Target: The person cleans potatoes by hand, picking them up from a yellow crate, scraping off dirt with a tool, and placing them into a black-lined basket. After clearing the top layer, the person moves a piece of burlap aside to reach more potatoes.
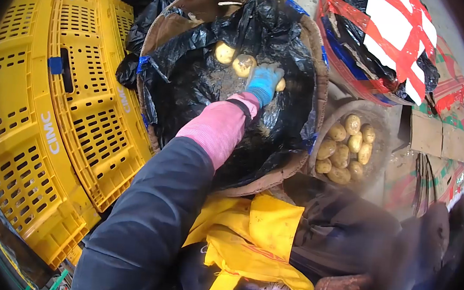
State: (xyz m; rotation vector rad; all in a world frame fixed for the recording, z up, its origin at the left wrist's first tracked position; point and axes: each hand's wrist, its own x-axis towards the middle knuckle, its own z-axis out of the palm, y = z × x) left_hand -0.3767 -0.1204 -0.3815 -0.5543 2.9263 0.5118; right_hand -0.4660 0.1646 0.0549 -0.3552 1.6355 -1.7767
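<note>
1. Nearest the camera is the dark sleeve of the left arm, reaching from below the box up over its near edge; a pink cuff covers the forearm.
2. The left hand, in a blue and grey glove, is inside the box, just beyond its middle. Its fingers point down and are partly hidden, so I cannot tell whether they are spread, pressed together or pinching anything.
3. Three potatoes show in the box. One, marked with dirt, is right beside the glove; a paler one lies next to that, farther from the glove; a third peeps out on the glove's other side, mostly covered.
4. The box is lined with crumpled black plastic, with loose soil on it.
5. To the right of the box, just beside it, a dusty bowl holds a heap of potatoes.
6. Left of the box stand yellow crates with slotted walls.
7. Below the box is a yellow apron on the person's body. Dark blurred clothing lies to its lower right; the right hand cannot be seen there, so its state I cannot tell.
8. Above right of the box is a bundle with red and white wrapping; flattened cardboard lies farther right.
</note>
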